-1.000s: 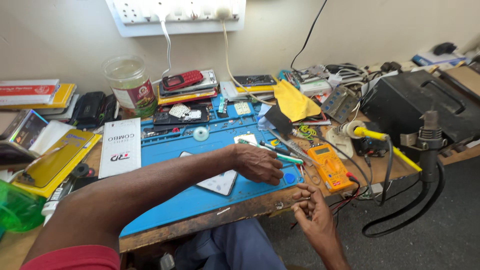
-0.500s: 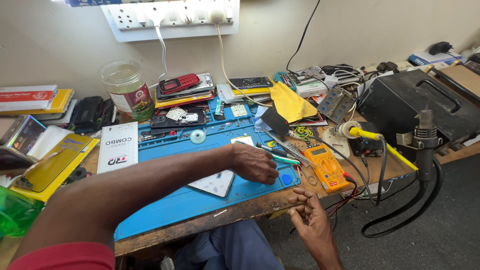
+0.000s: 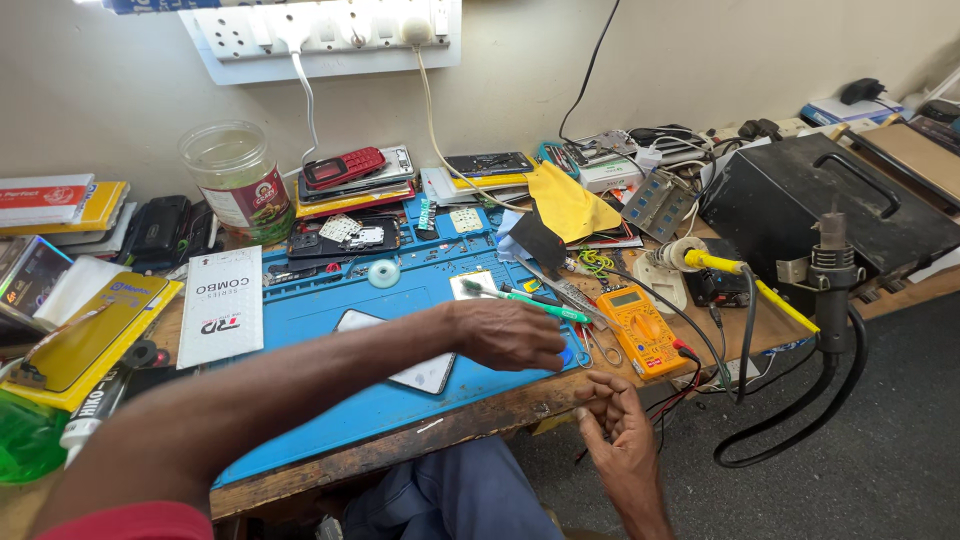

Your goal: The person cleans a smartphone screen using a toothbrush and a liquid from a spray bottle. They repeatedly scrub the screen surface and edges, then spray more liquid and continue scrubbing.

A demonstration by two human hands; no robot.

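**Two hands at the near right corner of a crowded repair bench**

The left hand (image 3: 515, 335) reaches across the blue work mat (image 3: 330, 420), fingers curled down onto the mat's right end; whether it pinches anything I cannot tell. Under its wrist lies a white phone panel (image 3: 425, 372), flat on the mat. Just beyond the knuckles a green-handled tool (image 3: 530, 302) lies slantwise, and beside it tweezers (image 3: 560, 290).

The right hand (image 3: 615, 425) hangs off the front edge of the worktop, palm up, fingers loosely bent, gripping nothing. Red and black probe leads (image 3: 680, 385) trail past it from the orange multimeter (image 3: 642, 325), which sits near the front right edge.

Farther right, a yellow-handled soldering iron (image 3: 720, 265) rests in its stand, and a hot-air wand (image 3: 832, 270) stands upright at the right edge before a black case (image 3: 800, 200). Toward the back edge stand a glass jar (image 3: 235, 180), a red phone (image 3: 343, 167) atop a stack, and a yellow cloth (image 3: 565, 200).
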